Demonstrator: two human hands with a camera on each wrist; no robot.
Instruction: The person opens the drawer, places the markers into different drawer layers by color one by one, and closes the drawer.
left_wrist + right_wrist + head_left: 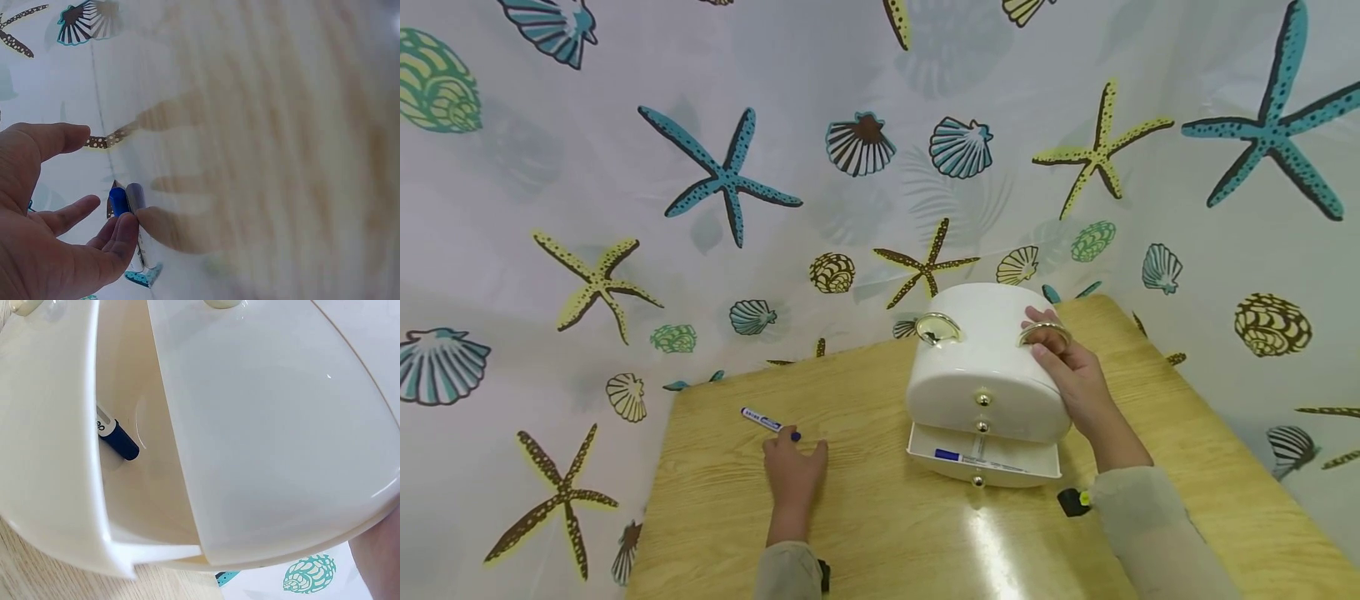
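Note:
A white rounded drawer box (pixel 988 367) with gold knobs and two gold ring-shaped handles stands right of centre in the head view. Its bottom drawer (pixel 1018 479) is pulled out, and a marker with a dark blue cap (pixel 125 445) lies inside. My right hand (pixel 1075 379) holds the right handle (pixel 1047 332), thumb in front and fingers behind. To the left, another white marker (pixel 760 419) with a blue cap lies on the table. My left hand (pixel 793 471) is at its capped end, fingertips by the blue cap (pixel 117 202), thumb spread apart from the fingers.
The wooden table (pixel 865 525) has a glossy top that mirrors the hand. A curtain (pixel 850 217) printed with starfish and shells hangs behind it and along the sides. A small black object (pixel 1072 502) shows beside the right cuff. The left handle (pixel 938 327) sticks up from the box.

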